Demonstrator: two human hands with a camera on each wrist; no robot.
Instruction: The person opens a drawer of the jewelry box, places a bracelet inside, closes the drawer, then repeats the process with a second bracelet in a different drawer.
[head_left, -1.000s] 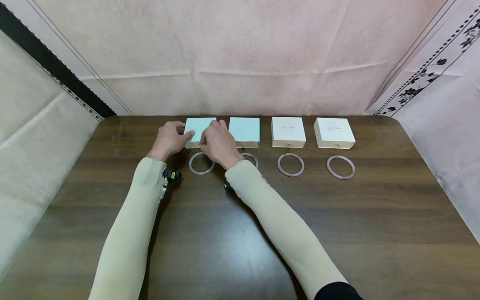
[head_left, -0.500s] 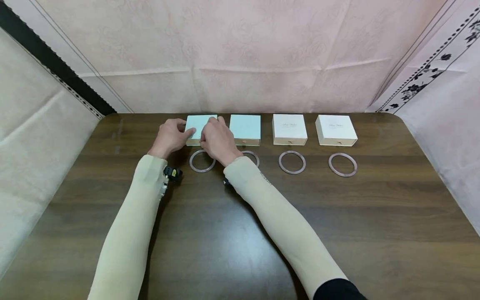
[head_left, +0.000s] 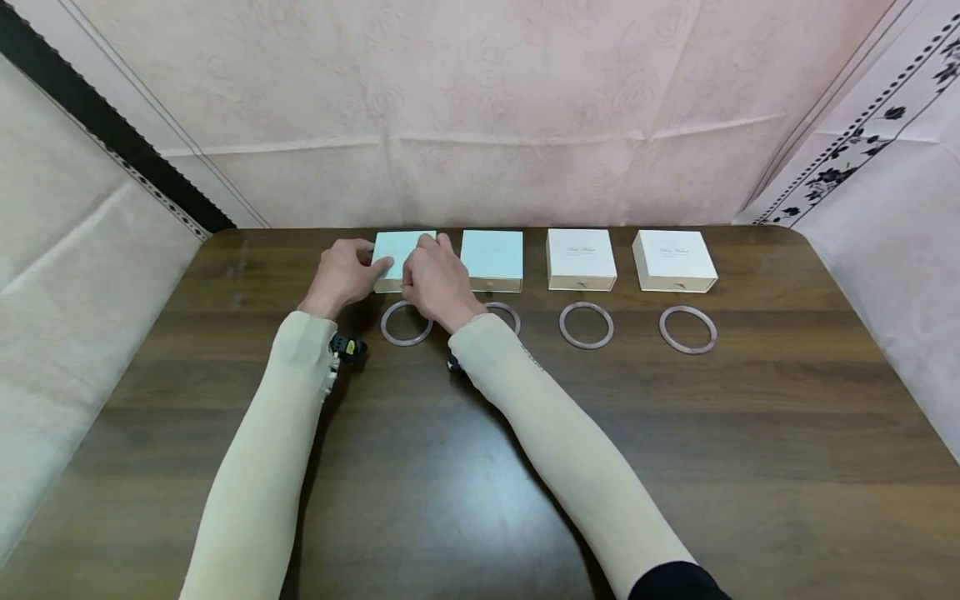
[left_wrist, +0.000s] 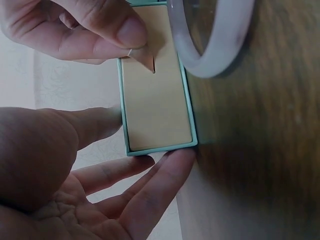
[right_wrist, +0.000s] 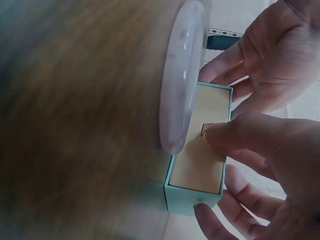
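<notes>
At the far left of the row stands a pale turquoise drawer box [head_left: 392, 243] with a cream drawer front [left_wrist: 157, 110]. My left hand [head_left: 341, 277] holds this box at its left end, thumb on the lid and fingers against the side. My right hand [head_left: 437, 282] pinches a small ribbon pull tab [left_wrist: 143, 58] that comes out of a slit in the drawer front. In the right wrist view the other right fingers lie against the box's right end [right_wrist: 187, 202]. A pale lilac bangle [right_wrist: 180, 75] lies on the table just before the box.
Right of it stand another turquoise box [head_left: 492, 250] and two white-topped boxes, one in the middle [head_left: 581, 250] and one at the far right [head_left: 675, 252]. A bangle lies before each, one partly behind my right wrist. Patterned cloth [head_left: 480, 108] hangs behind the wooden table [head_left: 450, 467].
The head view has shifted slightly. Both hands keep their places on the leftmost box, and the boxes and bangles stay where they were.
</notes>
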